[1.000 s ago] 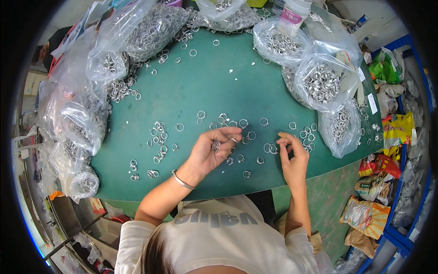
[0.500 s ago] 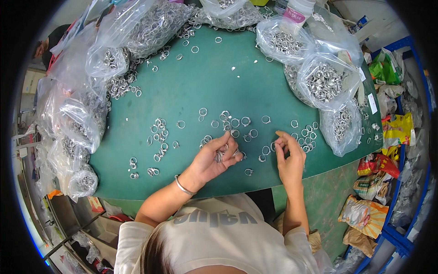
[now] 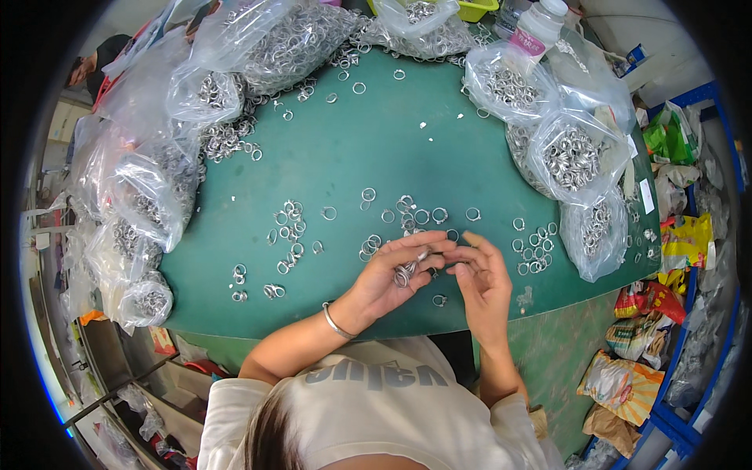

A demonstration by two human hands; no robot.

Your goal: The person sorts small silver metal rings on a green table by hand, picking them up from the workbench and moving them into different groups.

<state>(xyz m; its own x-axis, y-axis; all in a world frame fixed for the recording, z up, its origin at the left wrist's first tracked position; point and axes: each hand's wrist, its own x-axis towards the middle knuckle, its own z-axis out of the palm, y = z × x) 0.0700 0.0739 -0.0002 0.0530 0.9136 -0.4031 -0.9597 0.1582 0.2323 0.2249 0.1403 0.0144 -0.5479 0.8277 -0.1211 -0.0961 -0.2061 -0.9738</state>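
Several silver-coloured rings (image 3: pixel 405 273) lie in the curled palm of my left hand (image 3: pixel 385 280), whose thumb and fingers reach to the right. My right hand (image 3: pixel 484 288) meets its fingertips, with thumb and fingers bent together; whatever they pinch is too small to make out. Around both hands, loose rings rest on the green tabletop (image 3: pixel 337 141). A small cluster of rings (image 3: pixel 291 227) is left of my left hand, and another group of rings (image 3: pixel 537 249) sits to the right of my right hand.
Clear plastic bags full of rings line the table's left side (image 3: pixel 145 196), far edge (image 3: pixel 298 47) and right side (image 3: pixel 572 157). A white bottle (image 3: pixel 539 30) stands among the bags at the far right. Blue shelving (image 3: pixel 689 313) with coloured packages is beyond the right edge.
My right hand has moved left to meet my left hand's fingertips. The left hand's fingers have straightened out toward it. The whole view has shifted slightly.
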